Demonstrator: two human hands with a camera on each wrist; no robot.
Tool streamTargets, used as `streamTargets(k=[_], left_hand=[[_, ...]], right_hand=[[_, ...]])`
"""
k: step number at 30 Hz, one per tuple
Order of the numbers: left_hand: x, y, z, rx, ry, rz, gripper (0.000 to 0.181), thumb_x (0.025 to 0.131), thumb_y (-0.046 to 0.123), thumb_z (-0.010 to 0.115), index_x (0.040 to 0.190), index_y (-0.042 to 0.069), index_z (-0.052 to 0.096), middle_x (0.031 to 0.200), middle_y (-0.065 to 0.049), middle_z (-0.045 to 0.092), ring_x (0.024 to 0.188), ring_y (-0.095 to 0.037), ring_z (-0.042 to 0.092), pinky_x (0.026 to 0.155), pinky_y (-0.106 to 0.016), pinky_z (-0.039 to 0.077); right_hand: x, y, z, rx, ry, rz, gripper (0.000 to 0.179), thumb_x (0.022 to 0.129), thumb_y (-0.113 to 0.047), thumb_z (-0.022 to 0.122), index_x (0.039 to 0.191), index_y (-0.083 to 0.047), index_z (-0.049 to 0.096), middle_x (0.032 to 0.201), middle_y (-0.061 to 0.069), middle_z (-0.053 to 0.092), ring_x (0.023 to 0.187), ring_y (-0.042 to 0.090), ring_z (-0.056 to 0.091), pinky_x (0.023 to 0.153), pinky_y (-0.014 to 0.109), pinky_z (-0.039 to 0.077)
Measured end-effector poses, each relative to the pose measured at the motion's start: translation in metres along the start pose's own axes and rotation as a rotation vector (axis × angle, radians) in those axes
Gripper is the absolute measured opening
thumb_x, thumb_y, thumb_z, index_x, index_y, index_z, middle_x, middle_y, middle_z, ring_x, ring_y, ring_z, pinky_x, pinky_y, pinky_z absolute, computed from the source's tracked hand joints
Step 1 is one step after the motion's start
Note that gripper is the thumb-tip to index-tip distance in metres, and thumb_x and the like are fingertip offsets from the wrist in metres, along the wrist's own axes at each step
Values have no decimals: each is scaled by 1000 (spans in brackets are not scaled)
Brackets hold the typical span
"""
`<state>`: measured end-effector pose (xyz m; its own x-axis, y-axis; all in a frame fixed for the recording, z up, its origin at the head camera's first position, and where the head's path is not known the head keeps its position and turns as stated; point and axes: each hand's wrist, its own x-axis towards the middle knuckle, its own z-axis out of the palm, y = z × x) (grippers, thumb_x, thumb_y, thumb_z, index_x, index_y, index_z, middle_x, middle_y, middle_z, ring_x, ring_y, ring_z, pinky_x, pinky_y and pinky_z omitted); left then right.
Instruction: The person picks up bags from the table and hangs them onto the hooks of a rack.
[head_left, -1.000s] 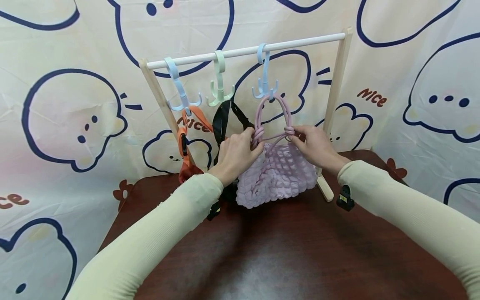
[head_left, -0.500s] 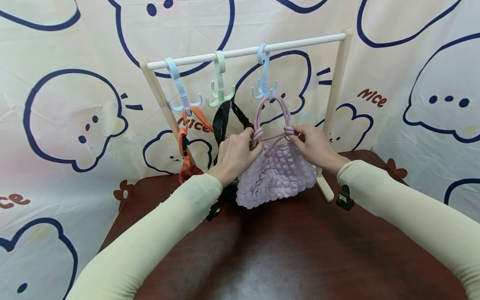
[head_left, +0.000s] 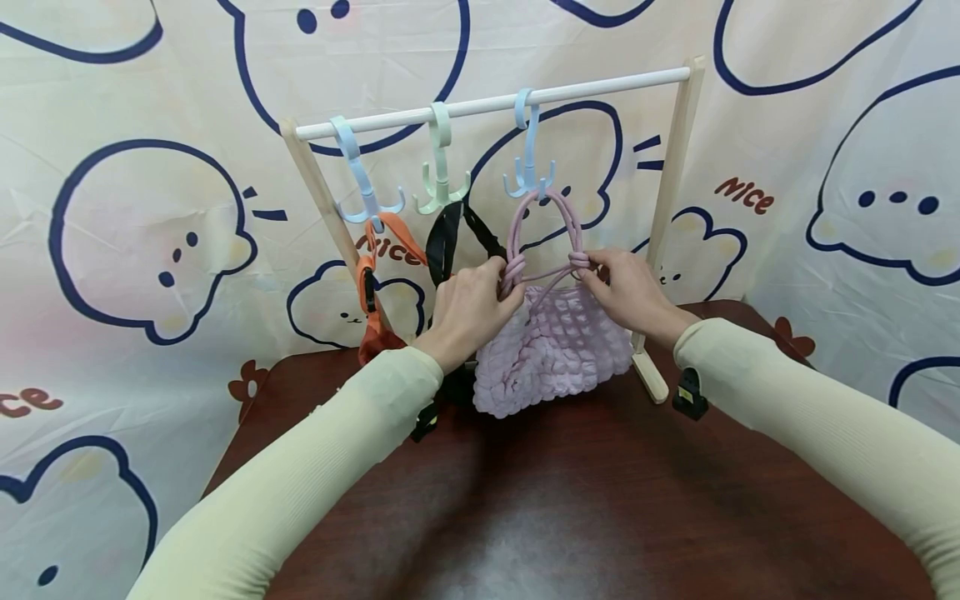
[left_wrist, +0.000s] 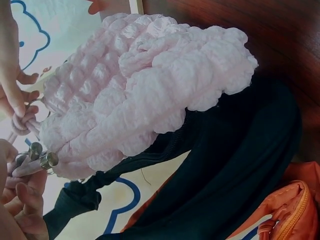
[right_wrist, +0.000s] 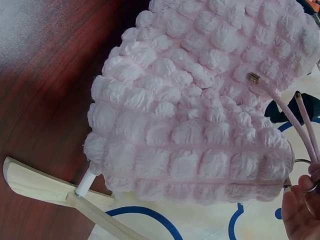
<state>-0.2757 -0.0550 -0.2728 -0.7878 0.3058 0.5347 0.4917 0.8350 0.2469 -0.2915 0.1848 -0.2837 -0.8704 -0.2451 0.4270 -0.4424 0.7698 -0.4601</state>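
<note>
A puffy pink handbag (head_left: pixel 551 350) hangs by its looped cord handles (head_left: pixel 576 225) from the right-hand blue hook (head_left: pixel 529 171). My left hand (head_left: pixel 468 312) grips the knotted cord at the handle's left base. On the other side my right hand (head_left: pixel 633 292) pinches the right knot between thumb and fingers. Metal rings (left_wrist: pixel 49 159) join the cords to the bag in the left wrist view. The bag's bubbly fabric (right_wrist: pixel 195 130) fills most of the right wrist view, its lower edge close over the table.
A wooden rack with a white rail (head_left: pixel 600 86) stands at the back of the dark table (head_left: pixel 570 500). An orange bag (head_left: pixel 378 337) hangs from the left blue hook (head_left: pixel 363 187), and a black bag (left_wrist: pixel 225 145) by its strap from the green hook (head_left: pixel 440 171). A patterned curtain (head_left: pixel 150 383) surrounds the table.
Both hands keep their hold on the handle's knots, and the pink bag hangs in nearly the same place. Only a very slight shift of the view shows.
</note>
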Motion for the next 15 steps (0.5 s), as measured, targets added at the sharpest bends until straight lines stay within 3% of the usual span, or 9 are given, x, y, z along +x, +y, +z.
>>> streamTargets(k=[15], left_hand=[[-2,-1,-3,-2,-15,-9,21,98,33,60,92,13,65,67,1,61,57,-15,56,52,-30,41]], right_hand=[[-1,1,2,25,-9,21,44,104,-25,54,143,-2,56,128,22,65,107,35,65,84,50,53]])
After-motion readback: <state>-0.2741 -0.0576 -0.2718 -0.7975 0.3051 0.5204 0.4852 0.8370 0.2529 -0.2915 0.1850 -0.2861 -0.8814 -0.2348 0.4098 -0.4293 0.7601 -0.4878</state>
